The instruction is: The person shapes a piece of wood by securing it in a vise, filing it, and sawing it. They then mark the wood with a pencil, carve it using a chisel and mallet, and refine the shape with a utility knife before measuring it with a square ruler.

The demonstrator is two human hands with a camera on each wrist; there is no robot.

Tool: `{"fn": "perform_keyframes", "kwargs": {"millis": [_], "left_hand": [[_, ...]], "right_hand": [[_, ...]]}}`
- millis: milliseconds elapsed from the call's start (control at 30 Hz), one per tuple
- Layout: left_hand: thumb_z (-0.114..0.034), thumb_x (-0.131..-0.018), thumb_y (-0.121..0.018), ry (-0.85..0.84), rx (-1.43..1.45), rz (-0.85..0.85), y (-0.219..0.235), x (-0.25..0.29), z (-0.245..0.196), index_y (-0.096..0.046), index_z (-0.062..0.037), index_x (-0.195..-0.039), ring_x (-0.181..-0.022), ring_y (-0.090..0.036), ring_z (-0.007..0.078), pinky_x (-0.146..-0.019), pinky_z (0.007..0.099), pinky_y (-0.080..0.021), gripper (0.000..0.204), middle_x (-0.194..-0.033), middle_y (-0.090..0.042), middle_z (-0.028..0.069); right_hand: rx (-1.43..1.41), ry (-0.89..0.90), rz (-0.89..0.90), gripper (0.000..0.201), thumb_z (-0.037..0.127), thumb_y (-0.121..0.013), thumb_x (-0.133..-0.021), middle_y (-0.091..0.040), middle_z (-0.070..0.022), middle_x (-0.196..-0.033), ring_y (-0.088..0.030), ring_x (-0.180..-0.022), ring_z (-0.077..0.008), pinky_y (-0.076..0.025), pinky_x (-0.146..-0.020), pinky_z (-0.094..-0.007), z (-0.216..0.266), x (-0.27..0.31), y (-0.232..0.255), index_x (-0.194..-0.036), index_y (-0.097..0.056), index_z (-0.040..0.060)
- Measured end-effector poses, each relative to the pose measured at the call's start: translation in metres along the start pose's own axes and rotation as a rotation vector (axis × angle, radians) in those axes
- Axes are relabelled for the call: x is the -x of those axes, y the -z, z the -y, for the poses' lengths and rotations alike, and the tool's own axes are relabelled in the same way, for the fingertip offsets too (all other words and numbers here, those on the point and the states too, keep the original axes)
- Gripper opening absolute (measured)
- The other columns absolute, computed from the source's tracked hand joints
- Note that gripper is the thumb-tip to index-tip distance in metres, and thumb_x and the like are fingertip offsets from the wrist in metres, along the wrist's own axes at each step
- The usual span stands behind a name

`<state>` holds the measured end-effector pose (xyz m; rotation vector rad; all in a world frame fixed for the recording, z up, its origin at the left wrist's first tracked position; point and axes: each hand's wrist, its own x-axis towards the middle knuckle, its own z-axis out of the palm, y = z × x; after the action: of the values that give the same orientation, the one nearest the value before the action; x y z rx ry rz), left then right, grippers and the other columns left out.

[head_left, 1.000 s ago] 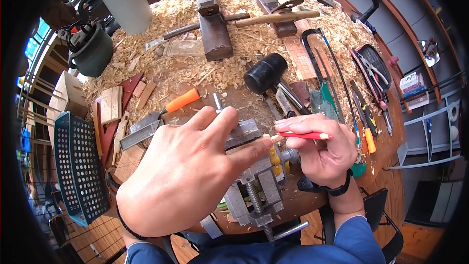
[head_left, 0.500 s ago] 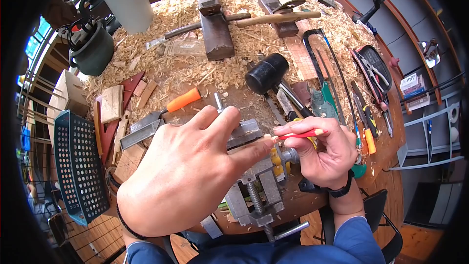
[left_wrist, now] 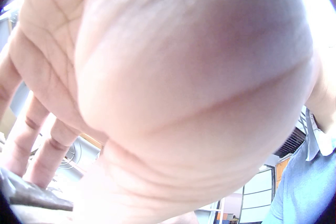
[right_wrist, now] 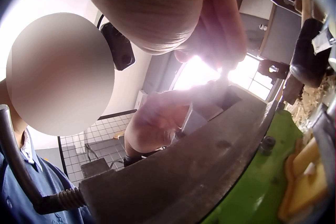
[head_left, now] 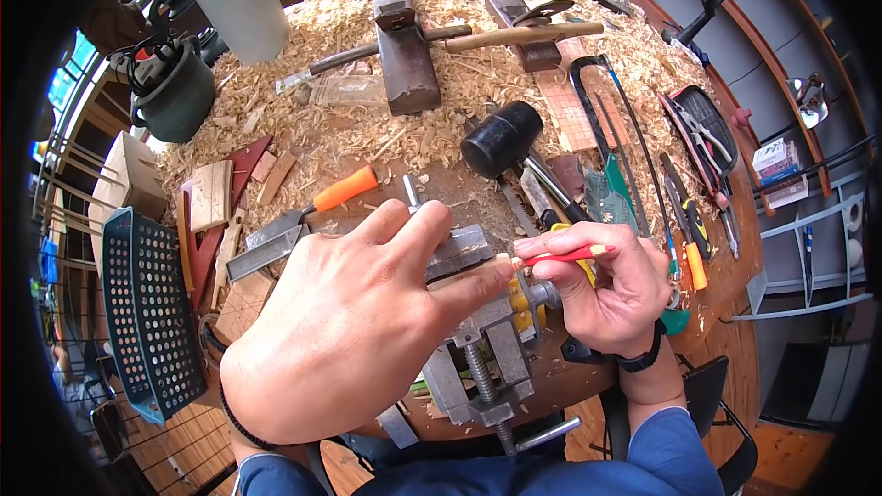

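Observation:
My left hand (head_left: 344,331) lies palm down over a metal vise (head_left: 459,257), its thumb stretched along a slim piece of wood (head_left: 464,272) at the vise's jaws. In the left wrist view, the fingers (left_wrist: 50,150) of this hand reach straight down to the metal. My right hand (head_left: 616,289) pinches a red pencil (head_left: 570,255) between thumb and fingers. The pencil's left end is right at the end of the wood, beside the left thumb tip. The right wrist view shows the vise's jaw (right_wrist: 173,176) from close by, below the hand.
Wood shavings (head_left: 322,138) cover the back of the table. A black mallet (head_left: 501,138), wooden planes (head_left: 404,64) and a hacksaw (head_left: 588,83) lie beyond the vise. An orange-handled chisel (head_left: 344,188) and a perforated basket (head_left: 152,312) are to the left. Pliers (head_left: 703,133) lie right.
The right hand's fingers have shifted slightly and the pencil has tilted, its right end rising and its left end coming to the wood. The left hand stays nearly still.

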<state>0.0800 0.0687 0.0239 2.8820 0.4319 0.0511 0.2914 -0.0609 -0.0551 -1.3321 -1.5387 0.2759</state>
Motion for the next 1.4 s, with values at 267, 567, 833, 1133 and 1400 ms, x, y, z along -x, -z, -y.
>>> {"fn": "perform_keyframes", "kwargs": {"millis": [267,567,833,1133,1400], "left_hand": [[-0.019,-0.076,-0.085,0.0,-0.009,0.008,0.001,-0.001,0.0,-0.075,-0.0356,-0.137,-0.102,-0.066,0.0257,-0.067,0.0392,-0.053,0.064,-0.11,-0.063,0.005],[-0.019,-0.076,-0.086,0.003,0.003,0.016,0.001,0.0,-0.001,-0.074,-0.0358,-0.137,-0.102,-0.066,0.0257,-0.067,0.0391,-0.053,0.064,-0.111,-0.063,0.0048],[-0.02,-0.076,-0.086,-0.001,0.006,0.004,0.0,-0.001,0.0,-0.075,-0.0347,-0.136,-0.101,-0.067,0.0257,-0.067,0.0392,-0.054,0.063,-0.11,-0.063,0.0051],[-0.02,-0.077,-0.084,-0.002,-0.018,-0.003,0.0,-0.001,0.0,-0.076,-0.0349,-0.136,-0.101,-0.067,0.0261,-0.066,0.0395,-0.053,0.061,-0.11,-0.064,0.0058],[-0.02,-0.077,-0.084,-0.002,-0.002,-0.003,0.002,-0.001,0.0,-0.076,-0.0347,-0.136,-0.1,-0.067,0.0266,-0.066,0.04,-0.053,0.061,-0.11,-0.064,0.006]], "right_hand": [[0.048,0.044,0.036,0.021,0.009,-0.076,-0.1,-0.08,-0.0209,-0.095,-0.081,-0.091,-0.0287,-0.065,-0.083,-0.0386,0.004,-0.003,0.004,-0.107,-0.061,-0.0046],[0.029,0.001,0.01,0.021,0.009,-0.076,-0.1,-0.08,-0.0208,-0.095,-0.081,-0.092,-0.0275,-0.065,-0.083,-0.0377,0.002,0.0,0.002,-0.107,-0.061,-0.004],[0.019,0.054,-0.067,0.021,0.007,-0.081,-0.095,-0.08,-0.0134,-0.093,-0.082,-0.083,-0.025,-0.064,-0.071,-0.0322,-0.003,0.001,-0.003,-0.108,-0.067,-0.0007],[0.042,0.033,0.034,0.021,0.008,-0.076,-0.1,-0.08,-0.0206,-0.094,-0.081,-0.091,-0.0271,-0.065,-0.082,-0.0368,0.001,-0.002,0.002,-0.107,-0.061,-0.0056],[0.034,0.051,-0.065,0.023,0.007,-0.083,-0.094,-0.081,-0.0131,-0.093,-0.082,-0.083,-0.0248,-0.064,-0.071,-0.0324,-0.003,0.0,-0.002,-0.109,-0.067,-0.0011]]}}
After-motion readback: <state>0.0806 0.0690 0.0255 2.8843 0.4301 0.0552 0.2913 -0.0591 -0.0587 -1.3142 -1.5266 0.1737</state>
